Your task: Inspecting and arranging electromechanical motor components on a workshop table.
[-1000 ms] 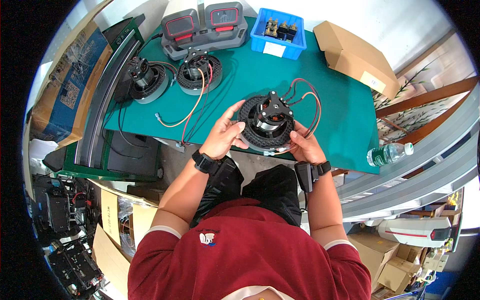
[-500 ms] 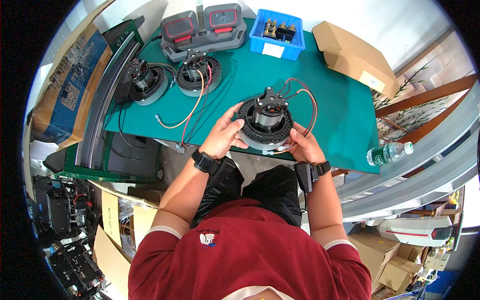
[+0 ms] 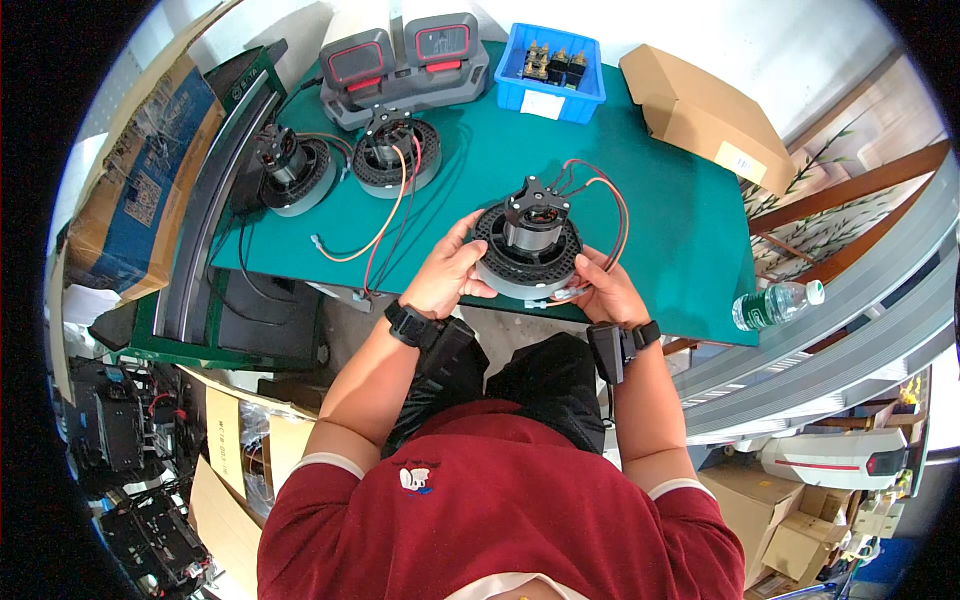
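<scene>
A round motor unit (image 3: 528, 238), black on top with a grey rim and a motor can at its centre, is held at the near edge of the green table. My left hand (image 3: 445, 268) grips its left rim, thumb on top. On its right side, my right hand (image 3: 606, 288) closes on the rim and on the connector ends of its wires. Red, dark and orange wires (image 3: 624, 225) loop from the motor's top down to that hand. Two similar motor units, one at centre left (image 3: 396, 155) and one farther left (image 3: 296, 172), stand on the table with wires trailing.
Behind them is a grey twin-bay charger-like device (image 3: 405, 95). A blue bin (image 3: 550, 100) with brass-topped black parts stands at the back, beside a brown cardboard box (image 3: 705, 110). A plastic bottle (image 3: 775, 306) lies at the right corner. A metal rail (image 3: 205, 225) borders the left side.
Both hands keep their hold on the motor unit, which has barely moved. The whole view has shifted very slightly.
</scene>
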The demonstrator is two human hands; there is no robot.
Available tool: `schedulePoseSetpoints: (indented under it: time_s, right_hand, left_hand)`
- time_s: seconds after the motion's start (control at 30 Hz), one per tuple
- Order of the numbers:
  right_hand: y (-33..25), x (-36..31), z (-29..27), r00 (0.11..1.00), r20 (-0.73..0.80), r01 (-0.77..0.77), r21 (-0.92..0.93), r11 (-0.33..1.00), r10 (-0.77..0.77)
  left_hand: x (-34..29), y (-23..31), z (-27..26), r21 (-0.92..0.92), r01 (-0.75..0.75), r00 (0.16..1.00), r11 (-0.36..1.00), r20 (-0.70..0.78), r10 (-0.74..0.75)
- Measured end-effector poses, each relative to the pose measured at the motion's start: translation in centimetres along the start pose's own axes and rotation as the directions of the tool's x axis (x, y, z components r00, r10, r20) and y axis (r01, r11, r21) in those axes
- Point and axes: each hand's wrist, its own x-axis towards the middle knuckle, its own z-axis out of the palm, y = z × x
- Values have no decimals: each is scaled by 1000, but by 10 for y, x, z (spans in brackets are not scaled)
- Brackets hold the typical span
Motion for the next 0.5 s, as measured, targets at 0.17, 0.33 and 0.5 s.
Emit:
schedulePoseSetpoints:
  time_s: [0.17,0.33,0.5]
  right_hand:
    - [3,-1,-6,1000,-2,0,3,1000,0]
    - [0,-1,-1,1000,-6,18,3,1000,-18]
    - [-5,-4,6,999,36,19,42,999,-21]
  left_hand:
    - [-3,5,5,-33,26,999,999,-32,-27]
    - [-5,9,9,29,21,1000,999,-1,-21]
    - [-5,9,10,46,7,1000,999,6,-7]
